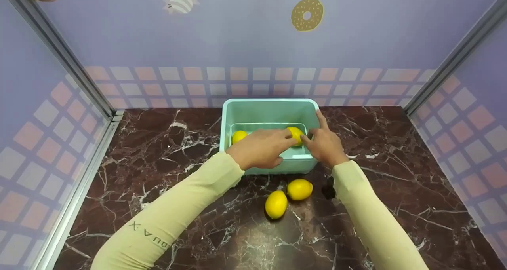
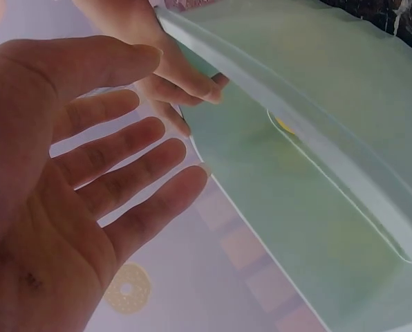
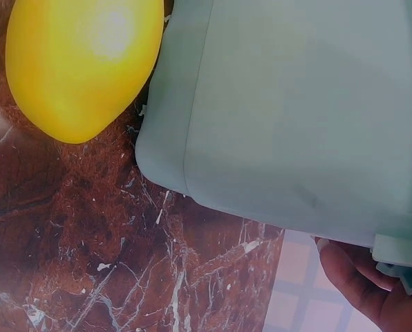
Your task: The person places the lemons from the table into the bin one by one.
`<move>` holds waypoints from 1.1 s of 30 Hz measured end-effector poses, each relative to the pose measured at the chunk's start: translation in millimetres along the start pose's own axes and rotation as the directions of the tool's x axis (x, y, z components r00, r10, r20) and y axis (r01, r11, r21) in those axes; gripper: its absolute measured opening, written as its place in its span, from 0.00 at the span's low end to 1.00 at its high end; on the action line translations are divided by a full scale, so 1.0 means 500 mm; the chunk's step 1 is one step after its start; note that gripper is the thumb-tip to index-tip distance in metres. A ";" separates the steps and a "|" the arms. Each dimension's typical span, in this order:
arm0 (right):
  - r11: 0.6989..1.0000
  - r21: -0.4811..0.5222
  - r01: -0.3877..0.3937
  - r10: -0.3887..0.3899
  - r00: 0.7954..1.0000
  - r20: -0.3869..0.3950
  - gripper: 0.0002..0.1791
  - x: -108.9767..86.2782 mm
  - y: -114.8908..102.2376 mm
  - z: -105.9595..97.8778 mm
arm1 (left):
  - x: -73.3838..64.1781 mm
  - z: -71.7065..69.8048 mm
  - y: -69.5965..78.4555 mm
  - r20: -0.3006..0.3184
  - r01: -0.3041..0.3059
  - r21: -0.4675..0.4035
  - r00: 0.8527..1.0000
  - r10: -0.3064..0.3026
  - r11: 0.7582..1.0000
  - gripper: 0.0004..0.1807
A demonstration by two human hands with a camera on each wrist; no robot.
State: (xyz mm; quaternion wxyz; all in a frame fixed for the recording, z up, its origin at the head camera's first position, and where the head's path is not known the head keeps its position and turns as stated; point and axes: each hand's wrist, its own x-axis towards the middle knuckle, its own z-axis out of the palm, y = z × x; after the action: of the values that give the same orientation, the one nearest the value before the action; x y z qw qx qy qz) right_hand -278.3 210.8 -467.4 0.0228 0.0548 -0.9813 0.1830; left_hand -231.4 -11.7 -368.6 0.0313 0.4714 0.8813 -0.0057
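A light green plastic bin (image 1: 269,167) stands against the back wall, with one lemon (image 1: 239,136) at its left and another lemon (image 1: 294,134) at its right. Over the bin is my left hand (image 1: 261,147); the left wrist view shows its fingers extended and nothing held. At the bin's right rim is my right hand (image 1: 325,143), with fingers on both sides of the rim. In the right wrist view its fingertips (image 3: 341,266) touch the outer wall. My left hand partly hides the bin's inside.
Two more lemons, one lemon (image 1: 300,189) nearer the bin and one lemon (image 1: 276,204) beside it, lie on the dark red marbled tabletop (image 1: 190,230) in front. Patterned purple panels (image 1: 253,36) enclose the back and sides. A small black thing (image 1: 328,189) lies by the right sleeve.
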 end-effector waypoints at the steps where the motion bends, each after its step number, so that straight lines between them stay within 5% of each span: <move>1: 1.000 -0.002 -0.001 0.001 1.000 0.002 0.21 0.000 0.000 0.000 | -0.003 0.001 0.002 -0.009 -0.005 0.002 1.000 0.005 1.000 0.22; 17: 1.000 0.029 -0.013 0.013 1.000 -0.024 0.21 -0.001 -0.003 0.001 | -0.029 0.019 0.047 -0.047 -0.093 -0.010 0.995 0.092 0.996 0.21; 33: 1.000 0.013 0.005 -0.005 1.000 -0.023 0.22 -0.002 0.000 0.001 | -0.015 0.054 0.078 -0.013 -0.129 -0.015 0.992 0.129 0.992 0.17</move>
State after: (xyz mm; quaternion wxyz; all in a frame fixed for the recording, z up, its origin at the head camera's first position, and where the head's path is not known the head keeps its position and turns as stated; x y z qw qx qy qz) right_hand -277.1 210.6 -468.0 0.0343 0.0554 -0.9797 0.1898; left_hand -193.2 2.6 -394.2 0.0299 0.5270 0.8493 0.0063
